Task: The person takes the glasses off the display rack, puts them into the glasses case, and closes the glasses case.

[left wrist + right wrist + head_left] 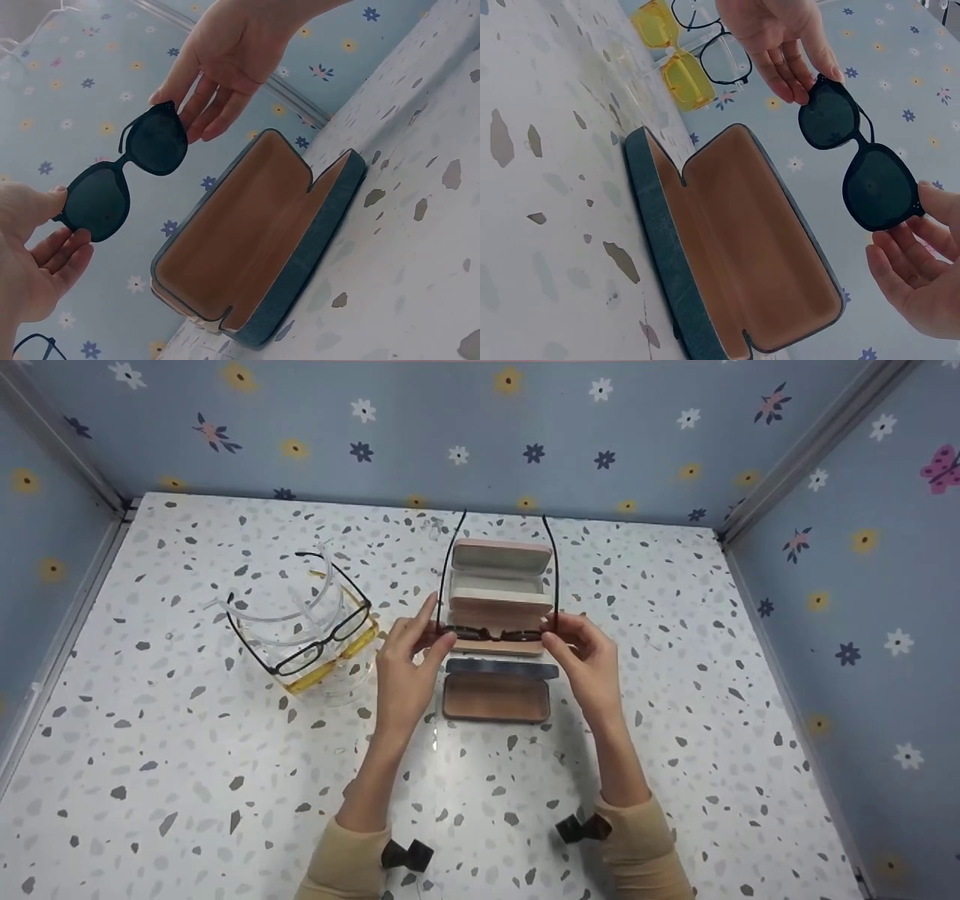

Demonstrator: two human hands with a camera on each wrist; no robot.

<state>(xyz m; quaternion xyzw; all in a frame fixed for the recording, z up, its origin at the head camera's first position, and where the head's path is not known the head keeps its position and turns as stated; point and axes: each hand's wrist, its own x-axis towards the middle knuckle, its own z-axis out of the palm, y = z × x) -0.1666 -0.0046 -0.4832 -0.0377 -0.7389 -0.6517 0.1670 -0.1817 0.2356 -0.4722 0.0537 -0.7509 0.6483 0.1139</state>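
Both hands hold a pair of black sunglasses [466, 633] with dark lenses by the two outer ends of the frame. My left hand [409, 667] pinches the left end, and my right hand [589, 667] pinches the right end. The temples are unfolded and point away from me. Below the sunglasses, an open glasses case [300, 270] with a blue-green outside and brown lining sits on the table. Behind it, a tan case [496, 647] is partly covered by the sunglasses. Farther back stands an open pink case [501, 598] with grey lining.
To the left lie black-framed glasses [300, 658], yellow glasses [311, 679] and clear-framed glasses [270, 619], overlapping one another. The speckled white table [225, 810] is bordered by flowered blue panels [420, 412] at the back and sides.
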